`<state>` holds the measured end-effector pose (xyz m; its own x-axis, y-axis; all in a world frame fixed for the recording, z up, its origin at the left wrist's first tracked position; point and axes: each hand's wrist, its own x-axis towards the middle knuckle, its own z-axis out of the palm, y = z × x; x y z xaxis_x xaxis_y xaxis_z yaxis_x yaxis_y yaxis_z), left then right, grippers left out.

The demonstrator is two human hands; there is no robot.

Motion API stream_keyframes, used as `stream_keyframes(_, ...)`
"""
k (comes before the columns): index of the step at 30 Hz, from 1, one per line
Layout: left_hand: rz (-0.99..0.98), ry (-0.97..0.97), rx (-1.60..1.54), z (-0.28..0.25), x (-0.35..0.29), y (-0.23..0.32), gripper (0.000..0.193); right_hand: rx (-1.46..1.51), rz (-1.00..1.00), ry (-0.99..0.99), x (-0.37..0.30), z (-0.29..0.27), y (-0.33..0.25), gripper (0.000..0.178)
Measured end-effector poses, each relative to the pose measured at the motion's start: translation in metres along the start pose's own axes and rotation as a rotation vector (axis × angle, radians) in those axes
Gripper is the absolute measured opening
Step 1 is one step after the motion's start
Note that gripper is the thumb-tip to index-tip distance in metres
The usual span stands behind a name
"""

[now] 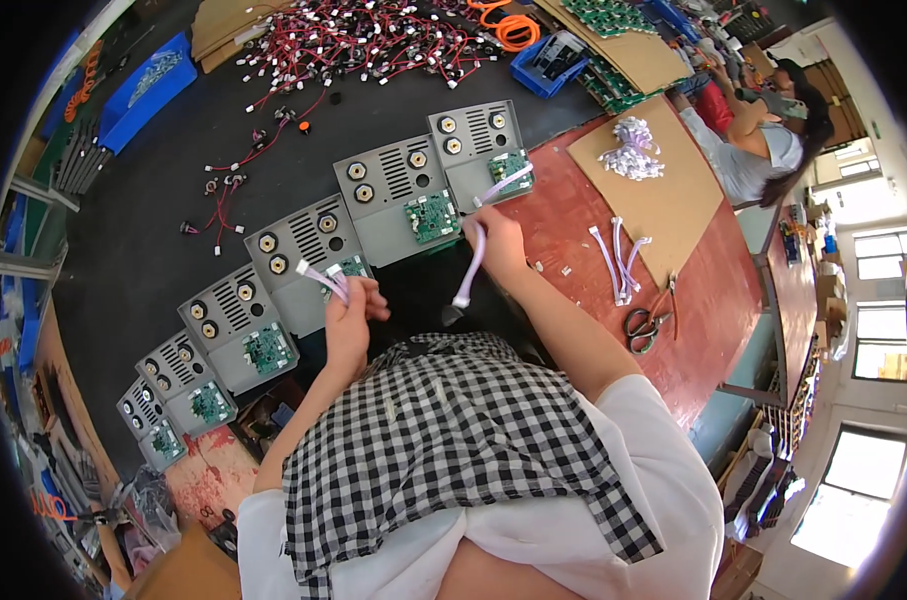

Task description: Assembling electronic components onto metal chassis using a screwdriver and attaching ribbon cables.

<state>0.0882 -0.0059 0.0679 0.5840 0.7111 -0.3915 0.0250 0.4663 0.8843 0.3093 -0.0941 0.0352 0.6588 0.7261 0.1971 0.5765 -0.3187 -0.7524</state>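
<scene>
Several grey metal panels [384, 220] stand in a stepped row, each with brass-centred round fittings, slots and a green circuit board [432, 216]. My left hand [349, 318] is closed on a few lilac cables [323, 279] with white plugs, in front of a panel whose board it partly hides. My right hand [500, 245] pinches another lilac cable [473, 262], whose lower white plug hangs down towards my apron. Its fingertips are near the lower edge of the rightmost panel [460, 180]. Across that panel's board lies a lilac cable [503, 184].
Red-and-black wires with white plugs [363, 40] heap at the back. Right are a cardboard sheet [663, 190] with bundled cables [633, 150], loose cables [616, 262] and scissors [643, 328]. Blue bins [153, 90] stand at the far left and far right. A person [748, 140] sits far right.
</scene>
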Motion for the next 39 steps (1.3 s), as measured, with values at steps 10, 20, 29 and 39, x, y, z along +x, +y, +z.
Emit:
stream_keyframes(10, -0.11, -0.099, 0.017, 0.01, -0.011, -0.005, 0.036, -0.207, 0.339, 0.065, 0.031, -0.003, 0.038, 0.023)
stream_keyframes(20, -0.1, -0.014, -0.064, -0.014, -0.02, -0.014, 0.035, -0.199, 0.333, -0.231, 0.044, 0.015, 0.02, 0.023)
stream_keyframes(29, -0.091, 0.057, -0.071, 0.013, -0.018, -0.016, 0.038, -0.455, 0.275, -0.442, 0.061, 0.015, 0.009, 0.036)
stream_keyframes(39, -0.081, 0.076, -0.016, 0.026, -0.017, -0.014, 0.037, -0.234, 0.401, -0.388, 0.059, 0.017, 0.0, 0.034)
